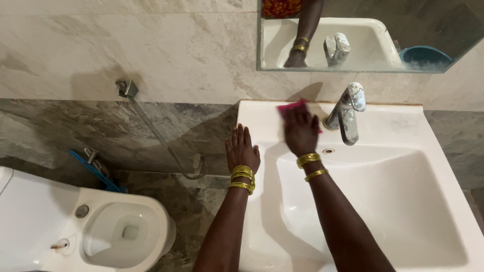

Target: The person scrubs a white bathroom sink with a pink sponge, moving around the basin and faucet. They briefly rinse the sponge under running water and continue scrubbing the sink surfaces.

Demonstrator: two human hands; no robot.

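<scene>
Big white sink (403, 201) fills the right of the view, set against a marble wall. White toilet (30, 221) sits lower left, seat up, w/ a blue-handled spray hose (96, 171) parked on the wall just behind it. Mirror (433, 30) above the sink is showing the reflected arm and tap.

Chrome tap (348, 113) stands at the sink's back ledge, just right of the working hand.

Right hand (301, 132) is pressed flat on the back ledge, fingers spread over a pink cloth (291, 107); the cloth is pinned under the palm rather than pinched, presumably so it can be dragged across the surface. Only its top edge is seen past the fingertips, beside the tap base.

Left hand (242, 150) is laid open on the sink's left rim, nothing held, fingers together and flat – prob. as a brace while leaning in.

Gold bangles (243, 179) are worn on both wrists.
</scene>
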